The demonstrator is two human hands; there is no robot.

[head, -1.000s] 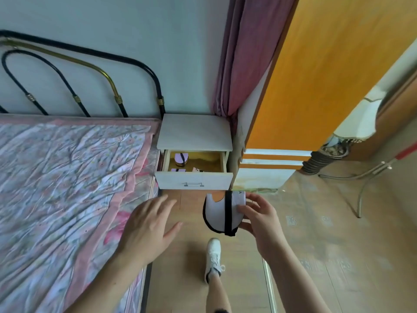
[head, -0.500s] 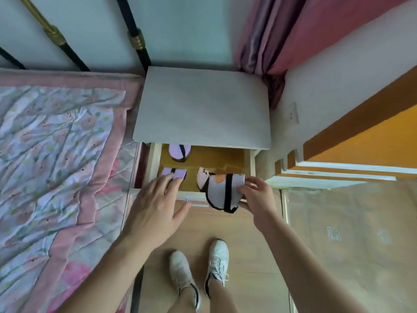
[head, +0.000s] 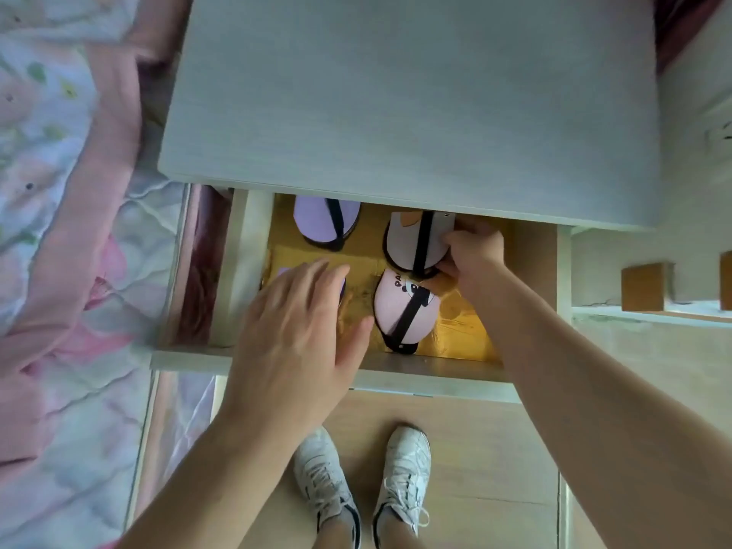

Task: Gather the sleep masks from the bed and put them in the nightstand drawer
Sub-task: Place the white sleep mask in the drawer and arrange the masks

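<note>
- Nightstand drawer [head: 253, 271]: pulled open, three masks visible inside already.
- Left hand [head: 301, 330]: relaxed, empty, above front edge.
- Right hand [head: 471, 251]: pinching grey sleep mask [head: 406, 243] at rear; strap could snag under top if shut carelessly.

A single head-worn camera looks almost straight down, close above a white wooden nightstand [head: 412, 93] with its yellow-lined drawer [head: 467, 330] open. Wooden floor [head: 475, 449] fills the lower frame.
</note>
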